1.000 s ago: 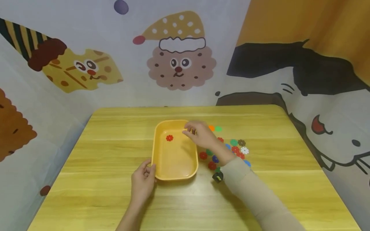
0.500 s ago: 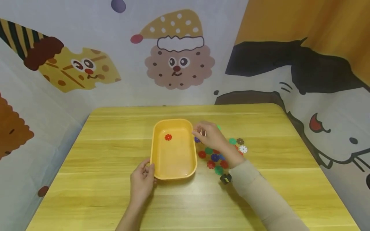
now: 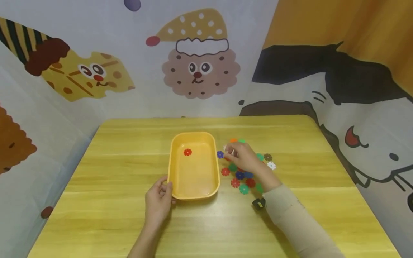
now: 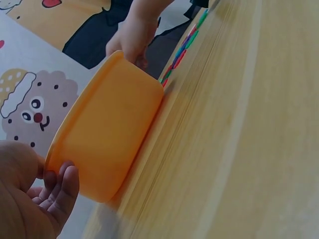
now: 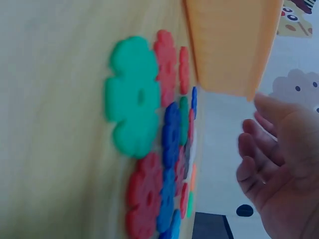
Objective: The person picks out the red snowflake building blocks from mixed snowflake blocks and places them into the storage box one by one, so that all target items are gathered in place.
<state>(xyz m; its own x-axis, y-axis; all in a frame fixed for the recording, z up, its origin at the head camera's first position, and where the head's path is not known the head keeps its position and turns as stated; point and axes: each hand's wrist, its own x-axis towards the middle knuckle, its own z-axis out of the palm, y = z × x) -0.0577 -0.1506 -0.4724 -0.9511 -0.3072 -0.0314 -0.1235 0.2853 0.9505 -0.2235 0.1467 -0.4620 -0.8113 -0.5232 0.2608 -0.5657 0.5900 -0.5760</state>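
Thin red flower-shaped plastic disc (image 3: pixel 187 152) lies inside the orange-yellow rectangular plastic tray (image 3: pixel 194 175), toward its far left corner; tray sits short of the far edge of the wood-grain table (image 3: pixel 129 150). Left hand (image 3: pixel 158 200) grips tray at its near left corner. Multicoloured flower-shaped plastic discs (image 3: pixel 243 189) crowd beyond tray's right edge. Right hand (image 3: pixel 244 157) over them, fingers loosely bent, seemingly holding nothing. Risks, my judgement: flat, close-set discs may skid or lift in pairs; left-hand tug could tip tray; beige sleeve (image 3: pixel 287 208) could scatter nearest discs.
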